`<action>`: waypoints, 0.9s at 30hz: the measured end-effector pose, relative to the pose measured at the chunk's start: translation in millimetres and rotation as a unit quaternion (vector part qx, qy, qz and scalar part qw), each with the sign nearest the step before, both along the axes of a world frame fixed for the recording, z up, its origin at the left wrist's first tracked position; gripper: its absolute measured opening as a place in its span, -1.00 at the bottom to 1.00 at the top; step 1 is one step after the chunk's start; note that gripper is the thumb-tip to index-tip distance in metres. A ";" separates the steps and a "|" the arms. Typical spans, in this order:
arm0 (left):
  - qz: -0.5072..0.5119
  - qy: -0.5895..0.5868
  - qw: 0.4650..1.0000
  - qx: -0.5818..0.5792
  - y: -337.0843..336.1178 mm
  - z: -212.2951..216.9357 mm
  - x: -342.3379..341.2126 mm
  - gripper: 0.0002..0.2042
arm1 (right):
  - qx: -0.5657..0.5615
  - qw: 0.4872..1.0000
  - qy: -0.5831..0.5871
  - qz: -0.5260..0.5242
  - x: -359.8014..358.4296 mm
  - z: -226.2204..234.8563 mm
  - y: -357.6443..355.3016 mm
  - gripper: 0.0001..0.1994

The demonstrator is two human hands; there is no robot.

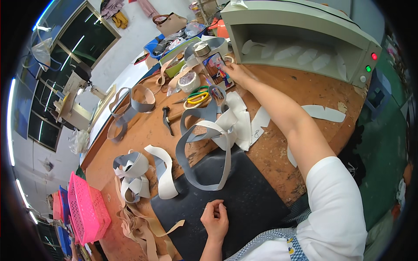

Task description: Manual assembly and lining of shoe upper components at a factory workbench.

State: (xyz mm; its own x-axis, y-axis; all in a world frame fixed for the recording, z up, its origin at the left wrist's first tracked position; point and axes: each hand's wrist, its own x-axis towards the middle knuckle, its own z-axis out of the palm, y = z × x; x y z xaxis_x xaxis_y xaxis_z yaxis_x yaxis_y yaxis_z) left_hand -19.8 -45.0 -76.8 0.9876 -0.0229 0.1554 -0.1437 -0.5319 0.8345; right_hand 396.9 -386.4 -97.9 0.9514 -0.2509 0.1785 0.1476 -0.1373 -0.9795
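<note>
My right arm reaches far across the workbench, and my right hand [236, 74] is at the right edge of a phone [218, 71]. A finger stretches onto its lit screen; the hand does not wrap round it. The phone leans upright against a jar with a metal lid [201, 49]. My left hand [214, 219] hovers at or rests on a black mat [257, 191], fingers curled in, with nothing visible in them. Beyond it, a looped grey-and-white strip [182, 164] stands on the mat. A curved white-and-grey strip [164, 180] overlaps the mat's left edge.
A hammer [167, 119], yellow-handled scissors [198, 99] and a tape roll [189, 81] lie mid-bench. White cut pieces [237, 117] are stacked near my right forearm. A box-shaped machine [300, 41] with lit buttons stands back right. Tan strips [139, 228] and a pink basket [87, 209] are left.
</note>
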 end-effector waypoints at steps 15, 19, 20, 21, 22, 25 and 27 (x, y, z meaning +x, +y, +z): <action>0.039 0.037 0.998 0.037 9.2 0.8 -2.0 -0.96 | -0.427 0.850 -0.037 -0.306 -9.8 1.7 -118.9 -0.77; 0.046 0.038 0.997 0.053 3.0 7.2 -2.8 -0.96 | -0.341 0.909 0.001 -0.242 39.2 15.5 -131.0 -0.59; 0.054 0.044 0.996 0.058 2.2 7.4 -3.1 -0.96 | -0.275 0.925 -0.020 -0.262 55.6 13.3 -127.4 -0.53; 0.059 0.042 0.995 0.062 1.3 7.4 -3.6 -0.96 | -0.272 0.929 -0.016 -0.252 69.2 10.6 -126.0 -0.53; 0.066 0.038 0.995 0.067 2.8 7.3 -3.1 -0.95 | -0.305 0.920 -0.022 -0.243 83.2 10.0 -122.0 -0.52; 0.061 0.023 0.996 0.053 4.1 0.4 -3.9 -0.95 | -0.340 0.916 0.026 -0.210 108.9 27.3 -142.9 -0.46; 0.075 0.034 0.994 0.067 1.7 4.4 -2.3 -0.95 | -0.334 0.921 0.086 -0.182 116.3 33.8 -135.2 -0.45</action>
